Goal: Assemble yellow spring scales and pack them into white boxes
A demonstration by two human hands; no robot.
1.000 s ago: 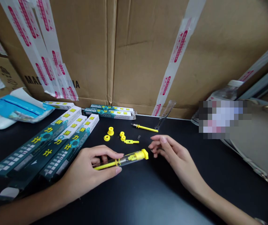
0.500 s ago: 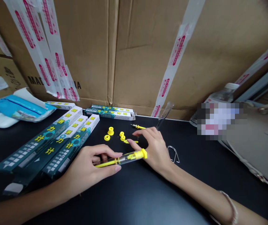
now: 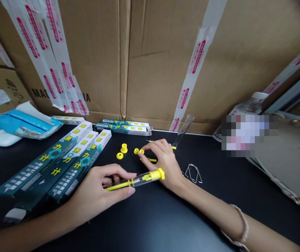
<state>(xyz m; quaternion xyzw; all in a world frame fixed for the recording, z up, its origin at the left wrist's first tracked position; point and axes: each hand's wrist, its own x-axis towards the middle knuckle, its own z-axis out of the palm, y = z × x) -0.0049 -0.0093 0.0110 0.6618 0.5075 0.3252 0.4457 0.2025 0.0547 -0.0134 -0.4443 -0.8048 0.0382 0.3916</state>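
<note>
My left hand point(image 3: 105, 185) is closed around a clear-tubed spring scale point(image 3: 136, 180), tilted up to the right. Inside its tube are a yellow rod and a metal spring, and a yellow cap is at the right end. Beyond it my right hand point(image 3: 164, 166) pinches a small yellow ring point(image 3: 141, 152) between thumb and forefinger. Another small yellow ring point(image 3: 136, 151) lies just left of the fingertips. A yellow strip-shaped part point(image 3: 152, 160) is partly hidden by this hand. To the left are a yellow flanged plug point(image 3: 124, 148) and a wider yellow ring point(image 3: 119, 155).
Printed narrow boxes point(image 3: 47, 157) lie at left, with more thin boxes point(image 3: 123, 127) at the back. Behind my right hand is an empty clear tube point(image 3: 185, 129); bent metal hooks point(image 3: 194, 173) lie right of it. A bottle point(image 3: 249, 105), a bag point(image 3: 291, 154) and cardboard point(image 3: 152, 77) border the table.
My right hand has moved slightly left, and its thumb and forefinger have closed on the small yellow ring. The ring has shifted a little right. The left hand keeps its hold on the spring scale.
</note>
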